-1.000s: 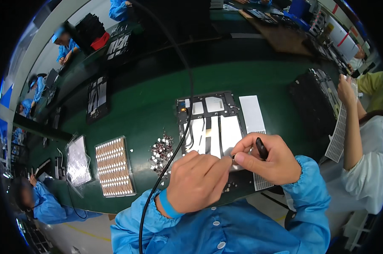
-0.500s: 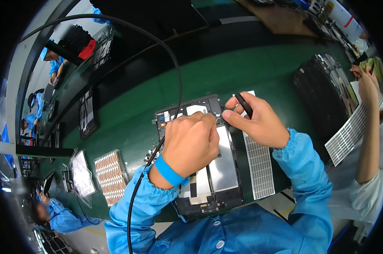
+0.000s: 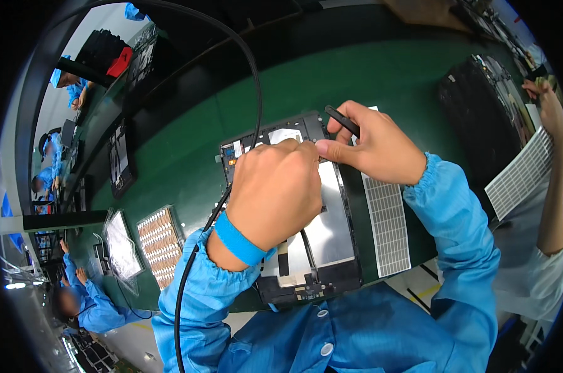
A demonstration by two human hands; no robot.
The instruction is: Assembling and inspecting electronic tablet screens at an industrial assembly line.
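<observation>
On the green table point(image 3: 188, 149), dead centre, an opened tablet point(image 3: 331, 242) lay flat, pale panels up, partly under the wearer's hands. Took it as the dial's hub.

Left hand point(image 3: 275, 183): back upward, over the tablet's left and upper part, fingers curled; fingertips hidden, so could not tell if they pinched anything. Blue band point(image 3: 239, 241) round the wrist.

Right hand point(image 3: 381, 146): at 1 o'clock, fingers closed around a black pen-like tool point(image 3: 342, 120), thumb tip close by the left hand's fingers.

A white gridded sheet point(image 3: 387, 233) lay at 3 o'clock, just beside the tablet. Tray of small parts point(image 3: 159, 242) between 8 and 9, clear plastic packet point(image 3: 123, 245) beyond it. Black stack point(image 3: 480, 118) at 2, well apart. Second tablet point(image 3: 121, 158) between 9 and 10.
</observation>
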